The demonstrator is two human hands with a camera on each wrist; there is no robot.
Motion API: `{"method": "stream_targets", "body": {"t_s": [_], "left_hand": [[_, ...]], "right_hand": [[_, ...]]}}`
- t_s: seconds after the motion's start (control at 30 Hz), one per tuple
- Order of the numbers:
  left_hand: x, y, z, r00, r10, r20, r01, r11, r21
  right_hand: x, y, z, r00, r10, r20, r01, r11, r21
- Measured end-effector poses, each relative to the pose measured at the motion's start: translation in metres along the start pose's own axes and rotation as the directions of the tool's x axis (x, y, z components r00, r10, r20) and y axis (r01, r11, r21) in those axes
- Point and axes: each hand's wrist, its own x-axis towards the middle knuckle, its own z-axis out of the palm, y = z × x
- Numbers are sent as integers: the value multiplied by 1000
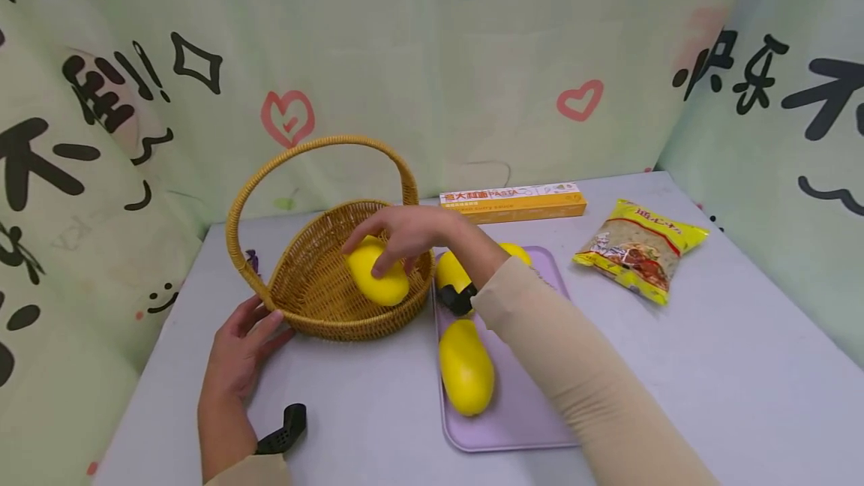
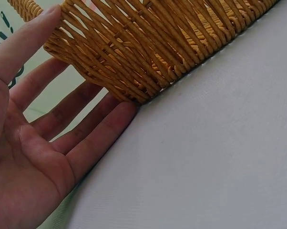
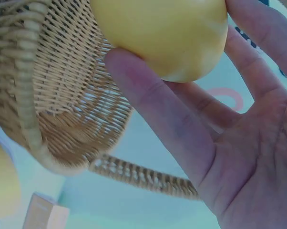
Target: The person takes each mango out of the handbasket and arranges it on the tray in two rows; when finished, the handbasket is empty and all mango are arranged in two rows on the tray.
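Note:
A yellow mango (image 1: 378, 274) is in my right hand (image 1: 412, 235), thumb on one side and fingers on the other, over the inside of the wicker basket (image 1: 317, 268). In the right wrist view the mango (image 3: 162, 36) hides some of the fingertips. My left hand (image 1: 246, 351) holds the basket's near left side; in the left wrist view its thumb lies at the rim and the fingers touch the woven wall (image 2: 134, 52). On the lilac tray (image 1: 513, 415) lies another mango (image 1: 466, 367), with more yellow fruit (image 1: 451, 272) behind it, partly covered by my right wrist.
The basket's tall handle (image 1: 324, 142) arches above it. A pasta box (image 1: 513, 205) lies at the table's back edge, and a yellow snack-like bag (image 1: 641, 250) rests to the right of the tray. Printed curtains stand behind and at both sides.

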Motion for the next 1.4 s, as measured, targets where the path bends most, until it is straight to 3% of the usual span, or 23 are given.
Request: {"method": "stream_targets", "body": {"t_s": [0.27,0.6,0.87,1.03,1.27,1.4], "left_hand": [[0,-1,-3,1000,-3,-6,3,1000,-5],[0,-1,-2,1000,-9,-4,9,1000,-10],[2,-1,-2,1000,1,4,0,1000,-6],[1,0,-1,1000,-2,0,2,1000,1],[0,1,-1,1000,-1,2,1,1000,-5],[0,0,-1,1000,8,10,-7,999,-36]], "right_hand": [[-21,-3,-4,999,23,-48,-25,999,-29],[-46,-1,-4,996,-18,-82,12,997,-73],[-69,5,-2,990,-75,-123,67,996,-67],[-83,11,-1,973,-154,-170,140,986,-93],[-103,22,4,971,-99,-215,88,994,-60],[-113,29,11,964,-109,-244,109,994,-15]]}}
